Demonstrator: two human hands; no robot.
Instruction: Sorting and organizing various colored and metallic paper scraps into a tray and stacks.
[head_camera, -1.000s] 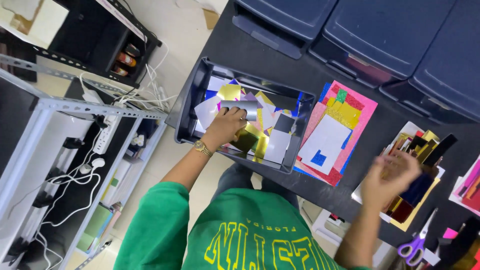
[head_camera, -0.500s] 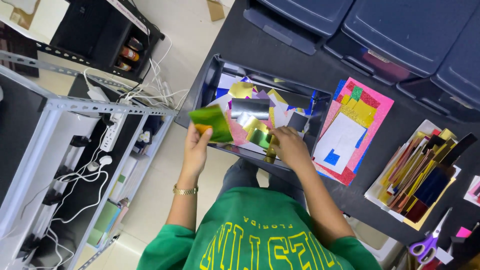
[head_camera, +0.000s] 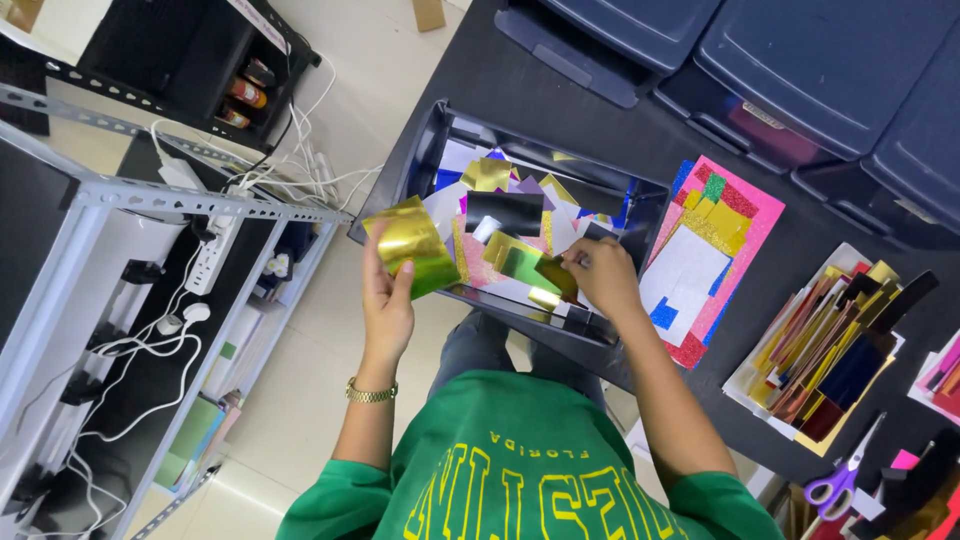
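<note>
A long black tabletop (head_camera: 560, 90) fills the upper right of the view, with large dark blue plastic storage bins (head_camera: 800, 60) standing along its far side. Near the table's edge sits an open dark plastic drawer tray (head_camera: 420, 150) heaped with loose scraps of shiny and coloured paper (head_camera: 505, 215). Just beside the tray on the right lies a pink glitter foam sheet (head_camera: 755, 215) carrying a stack of smaller white, yellow, red and green pieces. Further right, well apart, a shallow white box (head_camera: 745, 375) holds a fan of dark and gold card strips, and purple-handled scissors (head_camera: 835, 485) lie near the bottom right corner. The left hand (head_camera: 387, 305), with a gold bracelet at the wrist, is raised beside the tray's near left corner, fingers closed on a crumpled gold and green foil sheet (head_camera: 412, 245). The right hand (head_camera: 600, 280) rests inside the tray at its near wall, fingertips pinched on a small dark gold foil scrap (head_camera: 556, 275).
</note>
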